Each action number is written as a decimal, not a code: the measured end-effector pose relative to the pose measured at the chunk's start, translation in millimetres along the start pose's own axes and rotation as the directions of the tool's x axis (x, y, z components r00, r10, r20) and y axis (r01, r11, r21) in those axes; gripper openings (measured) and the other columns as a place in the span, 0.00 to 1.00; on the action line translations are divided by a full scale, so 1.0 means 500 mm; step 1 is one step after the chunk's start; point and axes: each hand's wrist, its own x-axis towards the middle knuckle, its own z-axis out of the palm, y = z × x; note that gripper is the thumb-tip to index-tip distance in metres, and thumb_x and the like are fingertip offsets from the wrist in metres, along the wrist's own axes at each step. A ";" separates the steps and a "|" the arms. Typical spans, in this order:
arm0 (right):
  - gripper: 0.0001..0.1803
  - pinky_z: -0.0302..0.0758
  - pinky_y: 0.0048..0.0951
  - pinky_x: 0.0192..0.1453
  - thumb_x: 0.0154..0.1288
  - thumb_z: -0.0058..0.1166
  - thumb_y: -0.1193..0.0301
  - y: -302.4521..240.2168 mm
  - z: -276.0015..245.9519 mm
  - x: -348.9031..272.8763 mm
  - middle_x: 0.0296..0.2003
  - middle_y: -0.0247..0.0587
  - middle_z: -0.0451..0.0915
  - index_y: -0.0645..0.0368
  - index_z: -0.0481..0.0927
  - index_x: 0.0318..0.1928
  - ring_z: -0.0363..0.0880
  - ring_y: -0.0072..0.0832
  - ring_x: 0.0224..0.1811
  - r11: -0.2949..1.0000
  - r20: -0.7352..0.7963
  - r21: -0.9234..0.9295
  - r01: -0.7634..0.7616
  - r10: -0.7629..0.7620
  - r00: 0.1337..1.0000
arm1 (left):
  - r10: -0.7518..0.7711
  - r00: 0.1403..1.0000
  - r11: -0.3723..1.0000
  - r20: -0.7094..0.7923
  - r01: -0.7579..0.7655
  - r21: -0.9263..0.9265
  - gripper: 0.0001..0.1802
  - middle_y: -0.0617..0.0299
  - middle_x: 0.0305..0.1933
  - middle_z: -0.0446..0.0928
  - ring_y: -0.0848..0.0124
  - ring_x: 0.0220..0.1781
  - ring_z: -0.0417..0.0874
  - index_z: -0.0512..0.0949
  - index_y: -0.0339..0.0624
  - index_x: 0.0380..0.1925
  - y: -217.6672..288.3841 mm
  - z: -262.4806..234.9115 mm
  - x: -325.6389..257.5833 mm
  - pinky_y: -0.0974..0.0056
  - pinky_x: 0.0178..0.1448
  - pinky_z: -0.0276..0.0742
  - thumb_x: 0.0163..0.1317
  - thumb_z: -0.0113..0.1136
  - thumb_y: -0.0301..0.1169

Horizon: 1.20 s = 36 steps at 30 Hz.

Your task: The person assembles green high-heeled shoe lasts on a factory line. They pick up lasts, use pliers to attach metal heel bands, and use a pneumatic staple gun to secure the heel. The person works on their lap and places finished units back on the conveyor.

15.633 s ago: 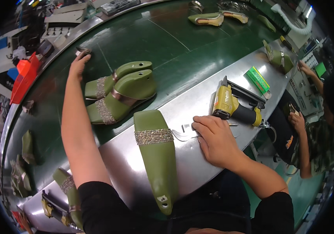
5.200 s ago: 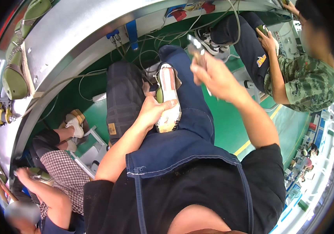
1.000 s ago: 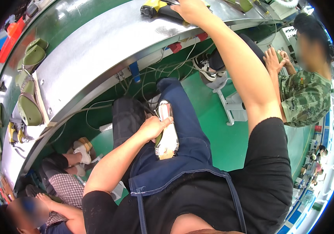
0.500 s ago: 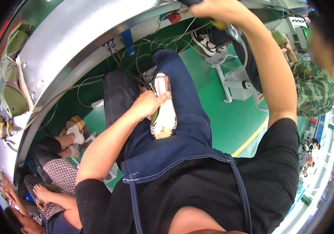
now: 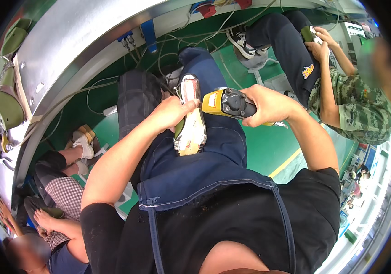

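A shoe on its last (image 5: 191, 133) lies bottom-up along my thighs over the dark blue apron. Its pale insole faces me, with a tan patch at the near end and green material showing along the left side. My left hand (image 5: 173, 112) is closed around its middle from the left, thumb pressed across the bottom. In my right hand (image 5: 268, 105) is a yellow-and-black air tool (image 5: 226, 102), gripped round its dark body. The tool's yellow end points left toward the shoe, close to my left thumb; I cannot tell whether they touch.
A metal workbench (image 5: 63, 55) curves along the left and front, with green shoe parts (image 5: 10, 105) on it. Cables and hoses (image 5: 172, 43) hang and lie below. A co-worker in camouflage (image 5: 337, 100) handles a green shoe at right; another person (image 5: 63, 228) sits lower left.
My right hand has come down from the top edge with the air tool, now beside the shoe. My left hand keeps its hold on the shoe.
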 end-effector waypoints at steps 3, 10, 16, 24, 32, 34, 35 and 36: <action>0.20 0.73 0.32 0.32 0.48 0.67 0.69 0.006 -0.002 0.000 0.24 0.36 0.78 0.67 0.81 0.42 0.75 0.24 0.26 0.999 0.014 -0.013 -0.036 0.036 0.999 | 0.001 1.000 1.000 0.003 -0.001 -0.004 0.35 0.50 0.36 0.88 0.65 0.32 0.90 0.86 0.28 0.44 0.007 0.000 -0.006 0.63 0.27 0.85 0.75 0.56 0.57; 0.22 0.73 0.31 0.30 0.47 0.68 0.69 0.018 0.002 0.007 0.24 0.35 0.78 0.68 0.81 0.44 0.75 0.22 0.24 1.000 0.027 -0.009 0.019 -0.019 0.999 | 0.042 0.999 0.999 -0.007 -0.042 -0.028 0.39 0.45 0.37 0.88 0.60 0.29 0.91 0.86 0.27 0.45 0.006 0.000 -0.011 0.59 0.32 0.87 0.73 0.56 0.62; 0.23 0.74 0.30 0.29 0.47 0.68 0.71 0.034 0.005 0.017 0.23 0.35 0.79 0.68 0.80 0.45 0.76 0.21 0.22 0.998 0.031 -0.048 0.051 -0.049 0.998 | 0.025 1.000 0.999 0.006 -0.025 -0.033 0.40 0.45 0.38 0.88 0.60 0.31 0.91 0.85 0.25 0.46 0.000 0.001 -0.010 0.59 0.30 0.87 0.73 0.56 0.62; 0.20 0.74 0.33 0.30 0.47 0.67 0.68 0.017 -0.001 0.010 0.23 0.38 0.78 0.68 0.80 0.40 0.75 0.26 0.23 0.991 0.001 -0.132 0.026 -0.026 1.000 | 0.053 0.998 0.997 0.018 -0.052 -0.062 0.40 0.45 0.37 0.88 0.60 0.31 0.91 0.86 0.26 0.45 0.006 0.002 -0.017 0.60 0.31 0.87 0.74 0.56 0.62; 0.20 0.71 0.28 0.31 0.53 0.67 0.73 -0.041 -0.086 -0.017 0.26 0.30 0.76 0.64 0.80 0.47 0.71 0.17 0.26 0.926 -0.404 -0.152 0.345 -0.377 0.834 | 0.137 0.977 0.991 -0.162 -0.133 0.033 0.44 0.36 0.43 0.87 0.47 0.48 0.91 0.83 0.21 0.46 -0.047 0.034 -0.002 0.51 0.57 0.84 0.73 0.54 0.64; 0.22 0.71 0.24 0.33 0.56 0.69 0.70 -0.100 -0.119 -0.019 0.26 0.33 0.77 0.66 0.79 0.49 0.71 0.18 0.28 0.901 -0.540 -0.368 0.230 -0.408 0.736 | 0.194 0.957 0.981 -0.216 -0.186 0.058 0.46 0.33 0.45 0.86 0.43 0.53 0.89 0.81 0.18 0.49 -0.056 0.046 -0.011 0.50 0.62 0.81 0.73 0.54 0.65; 0.19 0.73 0.28 0.33 0.58 0.67 0.70 -0.108 -0.146 -0.002 0.26 0.39 0.78 0.67 0.78 0.47 0.75 0.24 0.26 0.808 -0.545 -0.545 0.223 -0.544 0.638 | 0.186 0.957 0.982 -0.224 -0.174 0.073 0.49 0.31 0.47 0.85 0.43 0.54 0.89 0.77 0.15 0.54 -0.043 0.049 -0.028 0.50 0.63 0.81 0.72 0.54 0.65; 0.18 0.76 0.31 0.33 0.60 0.66 0.70 -0.117 -0.173 0.016 0.25 0.46 0.80 0.68 0.78 0.46 0.78 0.29 0.25 0.687 -0.513 -0.701 0.190 -0.671 0.535 | 0.158 0.955 0.987 -0.250 -0.143 0.077 0.49 0.30 0.52 0.84 0.43 0.57 0.88 0.74 0.16 0.58 -0.043 0.060 -0.032 0.51 0.65 0.80 0.70 0.58 0.64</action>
